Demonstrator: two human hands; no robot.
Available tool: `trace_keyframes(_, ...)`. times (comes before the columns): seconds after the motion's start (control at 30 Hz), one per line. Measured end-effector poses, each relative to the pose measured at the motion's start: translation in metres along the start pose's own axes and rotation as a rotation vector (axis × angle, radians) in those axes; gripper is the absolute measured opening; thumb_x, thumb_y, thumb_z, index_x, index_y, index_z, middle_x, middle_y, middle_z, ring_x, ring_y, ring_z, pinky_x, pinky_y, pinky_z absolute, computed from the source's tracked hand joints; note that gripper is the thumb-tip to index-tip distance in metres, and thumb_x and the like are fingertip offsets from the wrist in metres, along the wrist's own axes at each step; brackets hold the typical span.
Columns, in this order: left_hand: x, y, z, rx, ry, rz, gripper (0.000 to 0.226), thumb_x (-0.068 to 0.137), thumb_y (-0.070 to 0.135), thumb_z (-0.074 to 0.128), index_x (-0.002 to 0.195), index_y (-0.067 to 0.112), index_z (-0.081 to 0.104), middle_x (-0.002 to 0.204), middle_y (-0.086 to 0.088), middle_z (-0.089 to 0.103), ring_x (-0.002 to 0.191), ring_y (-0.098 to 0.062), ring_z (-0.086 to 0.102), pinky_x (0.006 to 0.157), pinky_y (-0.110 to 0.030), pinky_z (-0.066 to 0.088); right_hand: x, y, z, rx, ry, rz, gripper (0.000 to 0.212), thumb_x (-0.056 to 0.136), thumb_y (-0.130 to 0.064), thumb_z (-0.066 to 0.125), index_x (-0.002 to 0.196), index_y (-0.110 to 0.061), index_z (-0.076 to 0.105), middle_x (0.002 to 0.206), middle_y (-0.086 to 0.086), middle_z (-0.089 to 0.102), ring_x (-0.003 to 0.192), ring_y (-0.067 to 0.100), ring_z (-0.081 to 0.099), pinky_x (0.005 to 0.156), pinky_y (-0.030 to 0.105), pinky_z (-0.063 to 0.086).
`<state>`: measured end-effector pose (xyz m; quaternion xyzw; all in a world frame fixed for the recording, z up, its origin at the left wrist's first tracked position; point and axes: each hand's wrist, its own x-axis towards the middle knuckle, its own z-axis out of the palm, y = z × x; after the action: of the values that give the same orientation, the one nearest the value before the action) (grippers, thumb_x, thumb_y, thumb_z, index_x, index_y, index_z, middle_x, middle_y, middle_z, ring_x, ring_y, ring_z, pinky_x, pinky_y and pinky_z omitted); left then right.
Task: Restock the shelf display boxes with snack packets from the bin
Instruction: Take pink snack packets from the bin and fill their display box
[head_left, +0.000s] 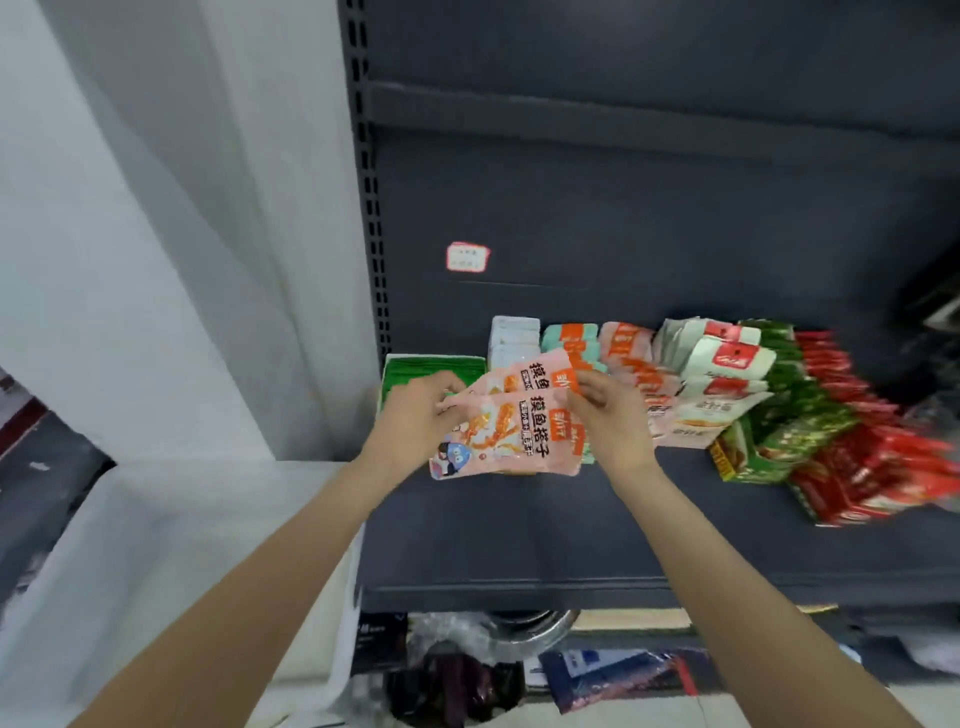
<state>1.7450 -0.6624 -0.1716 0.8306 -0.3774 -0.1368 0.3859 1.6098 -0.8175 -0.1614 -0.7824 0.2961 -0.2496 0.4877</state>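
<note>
Two pink snack packets (511, 426), pinched in left hand (415, 410) and right hand (608, 410) grips, hover over shelf (519, 530); display boxes at 12 to 3 o'clock look mostly full; these remain.

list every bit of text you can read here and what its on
"摸鱼搭子": front pink packet, held by the left hand and right hand.
"摸鱼": back pink packet, the rest covered.
Orange badge and small print on the pink packets: too blurred.
Red-bordered sticker on the shelf back: unreadable.
White packets, green packets, red packets: print too blurred.
</note>
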Motion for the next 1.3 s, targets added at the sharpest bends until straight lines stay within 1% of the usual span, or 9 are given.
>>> trace_keyframes(0.1, 0.016, 0.033, 0.038, 0.000, -0.083, 0.032, 0.030, 0.086, 0.028, 0.067, 0.115, 0.027, 0.058, 0.088, 0.001, 0.067, 0.074, -0.012, 0.060, 0.064, -0.025, 0.043, 0.010, 0.011, -0.053, -0.016, 0.018, -0.052, 0.017, 0.090, -0.007, 0.060, 0.105, -0.012, 0.066, 0.092, -0.009, 0.063, 0.080, -0.005, 0.058, 0.072, 0.013, 0.051)
trace_keyframes(0.3, 0.039, 0.089, 0.088, -0.082, -0.101, 0.085, 0.024, 0.082, 0.012, 0.070, 0.104, 0.017, 0.062, 0.081, 0.007, 0.062, 0.071, -0.009, 0.056, 0.067, -0.017, 0.045, 0.026, 0.029, -0.118, -0.067, -0.070, -0.164, 0.018, 0.092, -0.006, 0.057, 0.101, -0.016, 0.069, 0.089, -0.013, 0.066, 0.078, -0.009, 0.061, 0.069, 0.009, 0.047)
trace_keyframes(0.43, 0.049, 0.108, 0.103, 0.013, -0.080, 0.119, 0.004, 0.086, 0.018, 0.067, 0.085, 0.015, 0.066, 0.075, 0.005, 0.063, 0.067, -0.010, 0.055, 0.054, -0.012, 0.038, 0.037, 0.040, -0.135, -0.100, -0.047, -0.154, 0.018, 0.092, -0.014, 0.059, 0.106, -0.009, 0.069, 0.099, -0.001, 0.070, 0.089, 0.008, 0.065, 0.074, 0.022, 0.053)
trace_keyframes(0.63, 0.071, 0.112, 0.111, -0.081, 0.024, 0.012, 0.005, 0.089, 0.011, 0.062, 0.087, 0.008, 0.066, 0.092, -0.004, 0.071, 0.086, -0.023, 0.066, 0.079, -0.039, 0.054, 0.046, 0.060, -0.157, 0.063, -0.024, 0.068, 0.025, 0.089, -0.013, 0.063, 0.115, -0.011, 0.062, 0.088, -0.001, 0.067, 0.084, 0.011, 0.065, 0.077, 0.030, 0.056)
trace_keyframes(0.77, 0.074, 0.112, 0.125, -0.062, 0.046, -0.049, 0.011, 0.088, 0.014, 0.065, 0.094, 0.006, 0.069, 0.097, -0.005, 0.071, 0.088, -0.021, 0.066, 0.081, -0.039, 0.054, 0.052, 0.072, -0.148, 0.096, 0.036, 0.115, 0.015, 0.084, 0.006, 0.062, 0.079, -0.008, 0.063, 0.064, 0.000, 0.064, 0.066, 0.015, 0.064, 0.076, 0.044, 0.058)
trace_keyframes(0.9, 0.073, 0.100, 0.124, -0.049, 0.080, -0.064, 0.011, 0.089, 0.013, 0.063, 0.091, 0.002, 0.065, 0.096, -0.006, 0.071, 0.086, -0.021, 0.066, 0.080, -0.035, 0.053, 0.053, 0.079, -0.134, 0.089, 0.012, 0.086, 0.030, 0.085, 0.006, 0.059, 0.075, -0.023, 0.057, 0.071, 0.002, 0.067, 0.075, 0.025, 0.069, 0.074, 0.049, 0.057)
trace_keyframes(1.03, 0.072, 0.092, 0.127, -0.115, 0.022, -0.033, 0.006, 0.090, 0.010, 0.060, 0.089, 0.005, 0.063, 0.100, -0.004, 0.069, 0.092, -0.019, 0.065, 0.085, -0.034, 0.052, 0.054, 0.083, -0.127, 0.208, -0.010, 0.129, 0.027, 0.088, 0.000, 0.061, 0.085, -0.027, 0.057, 0.085, 0.003, 0.070, 0.091, 0.024, 0.068, 0.078, 0.045, 0.057)
trace_keyframes(1.2, 0.072, 0.095, 0.132, -0.221, -0.061, -0.008, 0.018, 0.093, -0.001, 0.050, 0.099, 0.008, 0.064, 0.108, -0.003, 0.065, 0.102, -0.017, 0.061, 0.089, -0.027, 0.049, 0.056, 0.077, -0.129, 0.346, -0.038, 0.160, 0.021, 0.088, -0.005, 0.062, 0.104, -0.017, 0.054, 0.086, 0.002, 0.071, 0.076, 0.005, 0.069, 0.059, 0.017, 0.054)
trace_keyframes(1.3, 0.073, 0.100, 0.133, -0.243, -0.109, 0.016, 0.025, 0.094, -0.003, 0.046, 0.103, 0.011, 0.064, 0.108, 0.002, 0.063, 0.102, -0.013, 0.060, 0.085, -0.022, 0.050, 0.059, 0.076, -0.133, 0.329, -0.071, 0.152, 0.022, 0.086, -0.006, 0.065, 0.105, -0.017, 0.060, 0.094, 0.001, 0.070, 0.078, 0.005, 0.068, 0.059, 0.016, 0.053)
